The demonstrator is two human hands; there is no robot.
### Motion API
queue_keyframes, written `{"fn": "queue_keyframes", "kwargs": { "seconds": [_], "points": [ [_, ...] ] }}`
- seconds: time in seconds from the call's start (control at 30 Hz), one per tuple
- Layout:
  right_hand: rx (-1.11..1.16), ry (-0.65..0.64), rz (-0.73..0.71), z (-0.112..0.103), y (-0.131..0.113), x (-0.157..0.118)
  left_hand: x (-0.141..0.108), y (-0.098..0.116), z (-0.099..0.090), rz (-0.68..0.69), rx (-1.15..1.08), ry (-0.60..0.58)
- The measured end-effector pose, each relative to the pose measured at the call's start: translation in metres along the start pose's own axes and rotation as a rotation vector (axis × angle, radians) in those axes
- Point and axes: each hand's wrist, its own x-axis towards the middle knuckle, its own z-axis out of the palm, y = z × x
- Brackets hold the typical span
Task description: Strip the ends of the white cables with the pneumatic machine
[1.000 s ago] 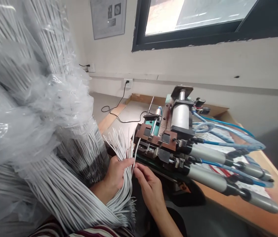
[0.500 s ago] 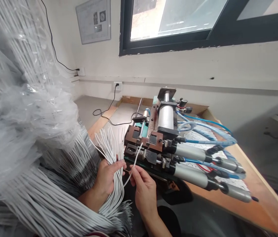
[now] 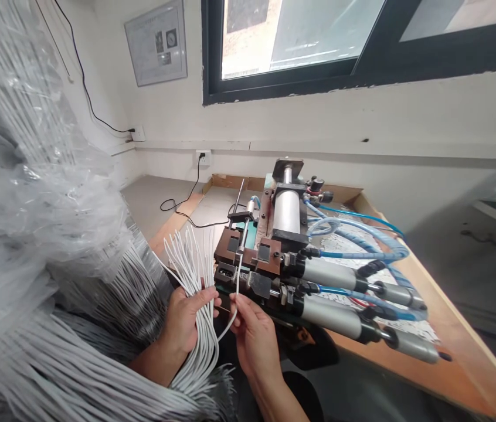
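The thumb and forefinger of the right hand (image 3: 255, 343) pinch a single pale grey cable (image 3: 238, 281), the other fingers curled in beneath. The cable rises almost straight from that pinch, its tip in front of the gap between two brown blocks (image 3: 269, 257) on the machine; whether the tip sits inside the gap cannot be told. Below the pinch, the cable bends back toward the bundle (image 3: 206, 328). The left hand (image 3: 182, 322) wraps that bundle, thumb laid across the front and fingers closed around the back, with the loose ends fanning upward above the grip. Just beyond the hands stands the machine, with an upright silver cylinder (image 3: 287, 211) behind the blocks and two long grey cylinders lying out to the right, fed by blue hoses (image 3: 362, 255). It rests on a wooden bench (image 3: 410, 369). At the left, near the left forearm, more grey cables are heaped, partly wrapped in clear plastic (image 3: 85, 205). Farther back, a black cord runs to a wall socket (image 3: 204, 157), below a framed sheet (image 3: 155, 44) and a dark-framed window (image 3: 296, 41)
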Motion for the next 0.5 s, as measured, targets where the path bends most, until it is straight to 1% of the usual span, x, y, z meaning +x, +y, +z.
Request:
{"fn": "queue_keyframes", "kwargs": {
  "seconds": [0.33,0.5],
  "points": [
    [0.039,0.013,0.039,0.0041,-0.0058,0.0010,0.0000,-0.0002,0.0020,-0.001,-0.002,0.006],
    [0.068,-0.015,0.071,0.0035,-0.0050,0.0022,-0.0009,0.0018,0.0043,-0.008,-0.002,0.016]
  ]
}}
